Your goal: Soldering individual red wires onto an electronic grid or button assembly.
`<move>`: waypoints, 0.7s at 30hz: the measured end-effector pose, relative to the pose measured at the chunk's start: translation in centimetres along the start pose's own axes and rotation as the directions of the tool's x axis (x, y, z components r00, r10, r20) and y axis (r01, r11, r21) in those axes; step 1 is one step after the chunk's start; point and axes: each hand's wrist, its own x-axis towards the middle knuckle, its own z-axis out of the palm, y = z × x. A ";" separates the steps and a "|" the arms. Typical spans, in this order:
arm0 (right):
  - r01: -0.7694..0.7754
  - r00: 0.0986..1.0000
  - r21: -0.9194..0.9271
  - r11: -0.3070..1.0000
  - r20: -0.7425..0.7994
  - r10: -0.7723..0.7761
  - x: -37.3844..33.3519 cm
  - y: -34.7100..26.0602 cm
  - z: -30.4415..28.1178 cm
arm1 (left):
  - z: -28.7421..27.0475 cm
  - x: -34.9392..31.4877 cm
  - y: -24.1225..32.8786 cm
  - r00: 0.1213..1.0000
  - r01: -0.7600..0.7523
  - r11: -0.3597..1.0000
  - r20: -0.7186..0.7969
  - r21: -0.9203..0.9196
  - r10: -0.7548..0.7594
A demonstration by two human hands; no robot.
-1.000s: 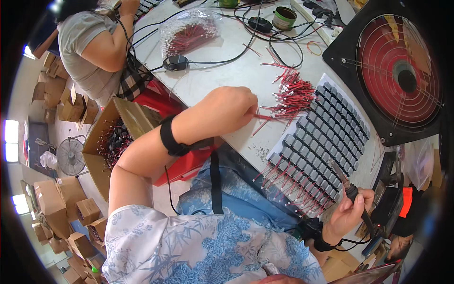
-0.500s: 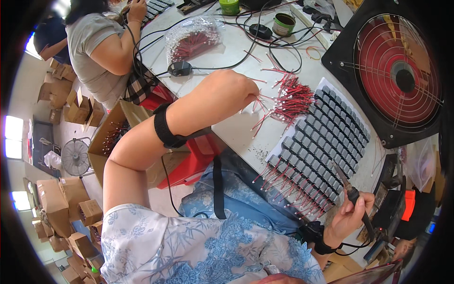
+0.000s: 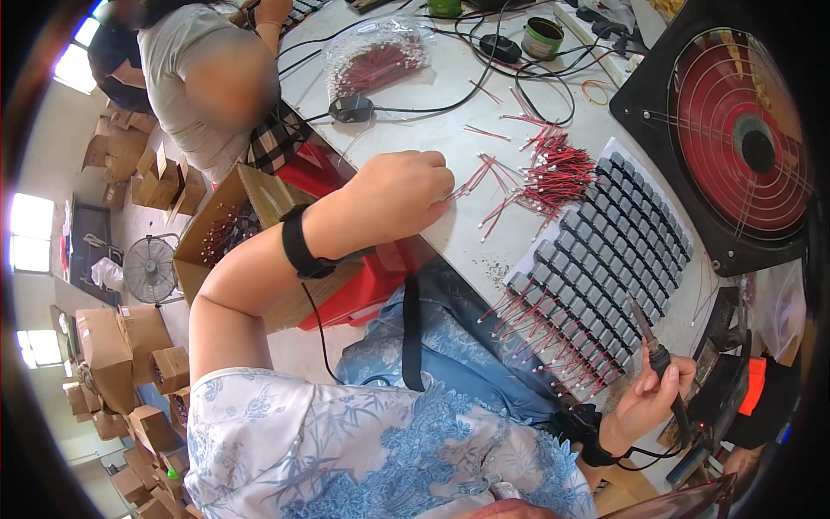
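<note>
My left hand (image 3: 399,197) is closed over the table's near left edge, its fingertips at a few thin red wires (image 3: 471,183) with white ends; one appears pinched, though the fingers partly hide it. To its right lies a heap of red wires (image 3: 560,171). My right hand (image 3: 650,396) holds a soldering iron (image 3: 659,356) like a pen, its tip over the lower right of a slab of small grey blocks (image 3: 609,251) set in rows. Red wires with white ends (image 3: 545,346) stick out from the rows nearest me.
A black-framed fan (image 3: 752,147) with a red back stands at the right. Behind the heap are a clear bag of wires (image 3: 378,65), black cables (image 3: 432,110) and a green tin (image 3: 542,39). A co-worker (image 3: 194,86) sits far left. An open carton (image 3: 246,190) stands beside the table.
My left hand has drawn back from the wire heap, left and toward me. Several wires now lie apart from the heap. The whole view has shifted slightly; my right hand still holds the iron.
</note>
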 end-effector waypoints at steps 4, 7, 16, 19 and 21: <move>0.020 1.000 -0.016 1.000 -0.006 -0.020 -0.2 -0.4 0.3 | 1.0 0.6 0.2 0.999 0.036 0.998 0.033 0.059 -0.038; 0.016 1.000 0.004 1.000 -0.022 -0.016 -0.6 -0.8 0.4 | 1.1 0.9 0.6 0.999 0.034 0.991 0.023 0.129 -0.037; -0.126 0.980 -0.052 0.991 0.149 0.132 -1.2 -1.0 3.6 | 0.6 -0.9 5.3 0.960 0.178 0.773 -0.063 -0.609 -0.271; -0.188 0.961 -0.119 0.975 0.182 0.207 -1.6 -1.4 4.8 | 2.6 -0.2 7.2 0.964 0.128 0.709 -0.082 -0.693 -0.253; -0.144 0.962 -0.177 0.973 0.205 0.180 -1.7 -1.3 5.5 | 3.9 0.3 7.9 0.948 0.136 0.686 -0.108 -0.715 -0.299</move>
